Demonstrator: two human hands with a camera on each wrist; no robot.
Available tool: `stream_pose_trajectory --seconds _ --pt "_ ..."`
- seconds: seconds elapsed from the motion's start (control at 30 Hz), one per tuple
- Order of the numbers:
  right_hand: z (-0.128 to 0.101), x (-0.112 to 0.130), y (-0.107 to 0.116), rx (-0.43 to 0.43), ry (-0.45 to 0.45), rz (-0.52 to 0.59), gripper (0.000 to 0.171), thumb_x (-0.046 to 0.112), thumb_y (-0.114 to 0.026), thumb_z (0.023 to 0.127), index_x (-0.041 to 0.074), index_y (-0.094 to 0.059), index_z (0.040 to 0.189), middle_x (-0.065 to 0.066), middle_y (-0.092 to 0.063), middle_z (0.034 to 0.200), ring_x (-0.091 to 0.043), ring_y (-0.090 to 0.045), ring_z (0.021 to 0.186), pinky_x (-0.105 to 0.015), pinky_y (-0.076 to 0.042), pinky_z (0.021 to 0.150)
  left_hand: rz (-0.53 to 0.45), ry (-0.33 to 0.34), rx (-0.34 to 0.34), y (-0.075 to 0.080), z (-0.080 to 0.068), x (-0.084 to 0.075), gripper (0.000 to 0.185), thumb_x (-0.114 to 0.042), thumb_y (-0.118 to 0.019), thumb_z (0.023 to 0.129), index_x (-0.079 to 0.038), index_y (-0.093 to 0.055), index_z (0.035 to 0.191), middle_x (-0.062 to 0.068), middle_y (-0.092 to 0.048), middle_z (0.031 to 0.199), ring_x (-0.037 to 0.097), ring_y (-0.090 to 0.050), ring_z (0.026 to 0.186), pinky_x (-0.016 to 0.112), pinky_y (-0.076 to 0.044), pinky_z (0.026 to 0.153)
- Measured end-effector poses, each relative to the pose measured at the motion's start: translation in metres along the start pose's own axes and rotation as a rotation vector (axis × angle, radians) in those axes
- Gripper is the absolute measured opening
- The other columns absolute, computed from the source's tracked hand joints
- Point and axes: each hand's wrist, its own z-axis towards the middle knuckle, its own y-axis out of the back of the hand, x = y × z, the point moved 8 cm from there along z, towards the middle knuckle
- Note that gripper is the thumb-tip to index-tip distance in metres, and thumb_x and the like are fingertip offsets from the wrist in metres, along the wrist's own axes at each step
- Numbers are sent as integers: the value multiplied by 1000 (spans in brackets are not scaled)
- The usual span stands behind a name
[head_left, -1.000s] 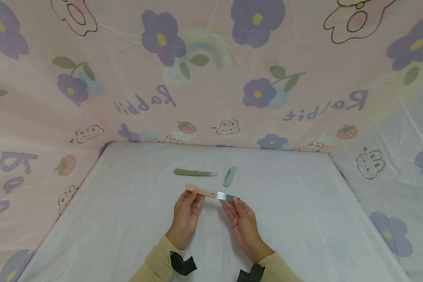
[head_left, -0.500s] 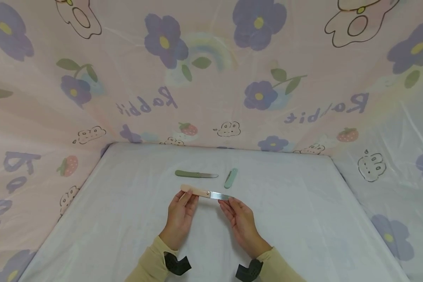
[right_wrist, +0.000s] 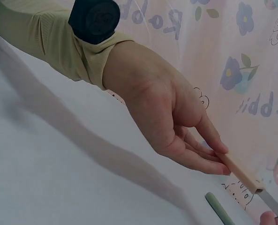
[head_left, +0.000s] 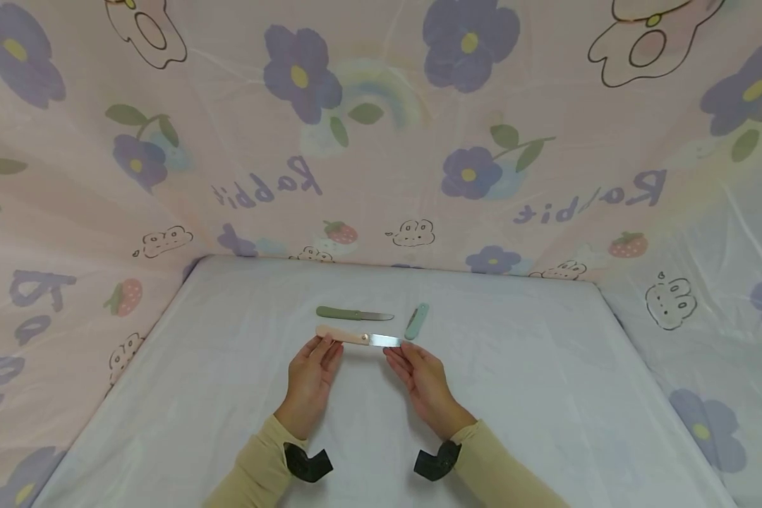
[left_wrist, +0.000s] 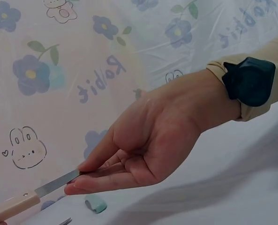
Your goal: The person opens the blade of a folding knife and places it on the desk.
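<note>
Both hands hold a folding knife [head_left: 349,337] with a peach handle, its blade unfolded, raised above the white-covered table. My left hand [head_left: 310,381] pinches the butt end of the handle between thumb and fingers. At the other end, my right hand [head_left: 428,384] pinches the blade tip, which its fingertips cover. The left wrist view shows that right hand [left_wrist: 153,136] with thumb above the blade [left_wrist: 56,183]. Facing it, the right wrist view has the left hand [right_wrist: 162,108] on the handle [right_wrist: 242,173].
Just beyond the held knife lies a green knife [head_left: 338,313] with its blade out, pointing right. Beside it rests a mint folding knife [head_left: 417,321], folded and slanted. A printed pink curtain [head_left: 381,155] surrounds the white table [head_left: 514,367]. Black wrist devices [head_left: 307,463] sit at the sleeves.
Both hands have carried the peach-handled knife to the left and slightly farther away, toward the green knife. Their grips stay the same; the two other knives have not been touched.
</note>
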Motion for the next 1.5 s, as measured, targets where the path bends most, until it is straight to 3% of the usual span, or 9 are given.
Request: stream_pose_trajectory --seconds 0.33,0.53,0.7,1.0,1.27,1.5 --pt "19 -16 -8 -2 -50 23 36 8 -48 97 -12 -40 126 -17 -65 101 -22 -64 97 -33 -46 91 116 26 -15 14 13 -14 42 -2 -56 92 10 -39 129 16 -58 106 23 -61 99 37 -44 94" --pt "29 -23 -6 -45 -90 32 36 9 -49 97 -11 -42 126 -21 -61 110 -24 -61 103 -31 -47 91 243 24 -11 13 24 -19 41 -2 -54 93 13 -40 129 23 -55 116 25 -60 103 38 -45 93" --pt "36 -25 -8 -54 -104 67 40 3 -47 97 -15 -37 130 -28 -56 116 -29 -58 108 -33 -46 92 282 56 -33 18 37 -16 43 -1 -55 93 15 -38 129 28 -52 118 26 -60 102 38 -46 91" --pt "45 -29 -8 -98 -136 93 38 0 -45 97 -16 -37 130 -29 -55 115 -29 -58 107 -33 -45 92 353 116 -73 29 49 -10 44 -3 -57 92 13 -40 129 23 -59 111 23 -63 96 33 -50 86" --pt "49 -33 -6 -123 -161 33 39 3 -44 97 -14 -35 132 -31 -51 122 -33 -54 112 -38 -47 90 397 142 -74 32 54 -11 41 -3 -59 91 13 -44 126 20 -64 104 23 -65 94 33 -50 84" --pt "51 -34 -3 -145 -169 16 36 3 -45 97 -13 -40 129 -28 -56 117 -32 -56 109 -37 -49 88 426 147 -70 33 58 -12 41 -2 -60 90 14 -45 125 19 -65 100 22 -66 90 32 -51 84"
